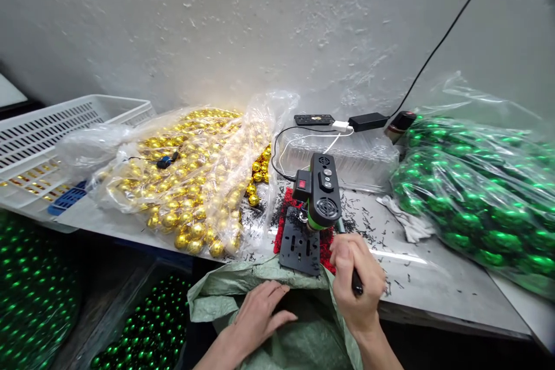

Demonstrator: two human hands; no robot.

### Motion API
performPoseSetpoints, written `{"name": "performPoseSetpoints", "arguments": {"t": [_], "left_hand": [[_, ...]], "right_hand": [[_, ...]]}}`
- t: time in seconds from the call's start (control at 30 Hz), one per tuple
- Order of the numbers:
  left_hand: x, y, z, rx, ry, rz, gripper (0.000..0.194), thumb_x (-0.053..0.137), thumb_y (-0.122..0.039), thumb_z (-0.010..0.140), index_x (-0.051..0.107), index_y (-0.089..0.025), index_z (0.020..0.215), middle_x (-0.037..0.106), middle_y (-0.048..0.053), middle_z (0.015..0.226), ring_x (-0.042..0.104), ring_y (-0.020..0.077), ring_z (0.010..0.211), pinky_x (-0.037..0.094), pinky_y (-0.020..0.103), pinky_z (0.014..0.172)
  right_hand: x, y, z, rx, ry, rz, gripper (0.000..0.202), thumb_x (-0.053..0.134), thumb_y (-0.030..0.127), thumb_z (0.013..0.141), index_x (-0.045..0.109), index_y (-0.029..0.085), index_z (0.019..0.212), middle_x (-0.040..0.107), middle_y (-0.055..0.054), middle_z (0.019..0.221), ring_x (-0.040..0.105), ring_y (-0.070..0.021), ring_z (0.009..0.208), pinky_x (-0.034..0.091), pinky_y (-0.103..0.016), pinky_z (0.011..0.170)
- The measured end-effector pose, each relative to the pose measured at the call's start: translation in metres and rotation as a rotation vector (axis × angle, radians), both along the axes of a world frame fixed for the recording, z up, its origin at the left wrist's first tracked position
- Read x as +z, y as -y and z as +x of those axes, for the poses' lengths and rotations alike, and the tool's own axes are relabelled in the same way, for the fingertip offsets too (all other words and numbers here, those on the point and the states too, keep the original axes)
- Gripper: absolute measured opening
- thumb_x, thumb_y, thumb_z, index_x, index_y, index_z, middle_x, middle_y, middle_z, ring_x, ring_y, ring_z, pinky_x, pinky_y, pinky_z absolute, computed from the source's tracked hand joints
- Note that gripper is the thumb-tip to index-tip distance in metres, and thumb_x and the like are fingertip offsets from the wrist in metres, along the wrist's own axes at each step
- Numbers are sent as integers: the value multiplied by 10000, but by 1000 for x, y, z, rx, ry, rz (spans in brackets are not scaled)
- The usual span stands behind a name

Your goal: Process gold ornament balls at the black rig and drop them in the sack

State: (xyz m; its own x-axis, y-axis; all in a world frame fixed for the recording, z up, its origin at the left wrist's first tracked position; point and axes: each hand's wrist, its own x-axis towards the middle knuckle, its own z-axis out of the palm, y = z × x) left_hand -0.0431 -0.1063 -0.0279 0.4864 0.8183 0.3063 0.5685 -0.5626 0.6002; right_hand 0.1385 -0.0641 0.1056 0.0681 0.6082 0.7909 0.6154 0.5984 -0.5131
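Note:
My right hand [359, 277] is wrapped round a dark handle [356, 282] on the right side of a black device [323, 191] with two round vents and a red switch. A black slotted plate [300, 243] lies below the device, on a red mat [282, 219]. My left hand [264, 315] is over the mouth of a pale green woven sack [217, 295], thumb and fingers apart, with nothing seen between them. The sack hangs open at the table's front edge, below the plate.
Bagged gold balls [186, 179] and a white crate [78, 110] are left; bagged green balls [477, 185] are right. A clear plastic pack [338, 156] stands behind the device. Black scraps and a white glove [407, 219] lie on the table [433, 283].

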Motion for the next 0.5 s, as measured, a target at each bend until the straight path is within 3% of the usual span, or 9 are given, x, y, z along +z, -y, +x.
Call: {"name": "performPoseSetpoints", "arguments": {"t": [0.1, 0.3, 0.4, 0.5], "left_hand": [[16, -19, -9, 35, 107, 72, 203, 524, -281, 963, 670, -198, 1078, 729, 72, 963, 701, 182, 870, 577, 283, 770], [44, -46, -27, 172, 184, 181, 255, 532, -241, 953, 688, -180, 760, 689, 36, 706, 652, 153, 672, 524, 264, 642], [49, -57, -46, 294, 211, 254, 216, 504, -198, 951, 712, -177, 896, 723, 59, 842, 682, 167, 794, 542, 276, 740], [61, -93, -92, 523, 192, 382, 199, 538, -251, 927, 709, -179, 998, 728, 81, 976, 680, 199, 914, 530, 319, 857]], "right_hand": [[0, 0, 0, 16, 19, 11, 273, 439, -12, 863, 443, 205, 697, 494, -3, 693, 524, -128, 662, 373, -275, 578], [0, 0, 0, 9, 30, 18, 275, 437, -6, 865, 437, 205, 689, 486, -3, 683, 494, -123, 640, 366, -273, 576], [0, 0, 0, 6, 38, 27, 269, 441, -2, 862, 442, 204, 690, 490, -1, 677, 495, -124, 638, 372, -270, 577], [0, 0, 1, 11, 61, 21, 267, 451, -24, 853, 447, 200, 707, 495, -3, 686, 491, -120, 648, 383, -263, 588]]}}
